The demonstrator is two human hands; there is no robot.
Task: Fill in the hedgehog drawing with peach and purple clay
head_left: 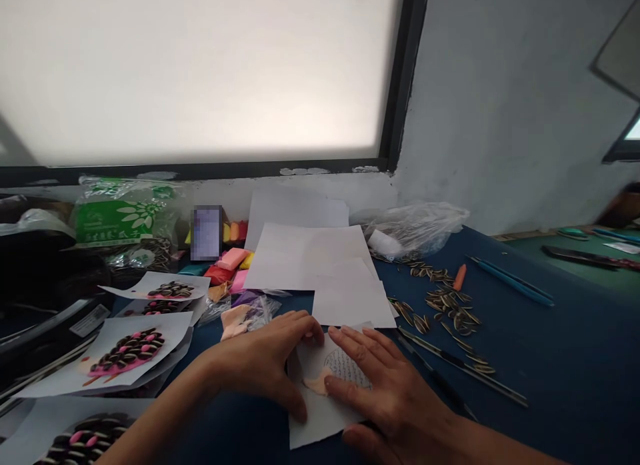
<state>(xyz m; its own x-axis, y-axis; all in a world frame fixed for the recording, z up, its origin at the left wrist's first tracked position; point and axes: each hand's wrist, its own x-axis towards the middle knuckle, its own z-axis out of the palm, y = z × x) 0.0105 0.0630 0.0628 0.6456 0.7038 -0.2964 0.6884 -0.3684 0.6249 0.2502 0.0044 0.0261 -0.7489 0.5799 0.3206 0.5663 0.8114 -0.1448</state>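
Note:
A small white sheet of paper [313,428] lies in front of me, with a round outline filled with wavy pen lines [345,366] on it. Beside that outline, a flattened piece of pale peach clay [315,385] sticks to the paper. My right hand [387,382] rests over the sheet, fingers spread, one fingertip touching the clay's edge and hiding part of the drawing. At the paper's left side is my left hand [265,358], thumb and fingers apart, the thumb near the edge. More peach clay [236,320] sits on a plastic wrapper just beyond it.
To the left are sheets with seed-and-clay pictures [133,352]. Coloured clay packs [233,260], blank paper [300,252] and a green seed bag [125,215] stand behind. Sunflower seeds [455,308], an orange crayon-like stick [460,277], pens [465,365] and blue tweezers [515,282] lie right.

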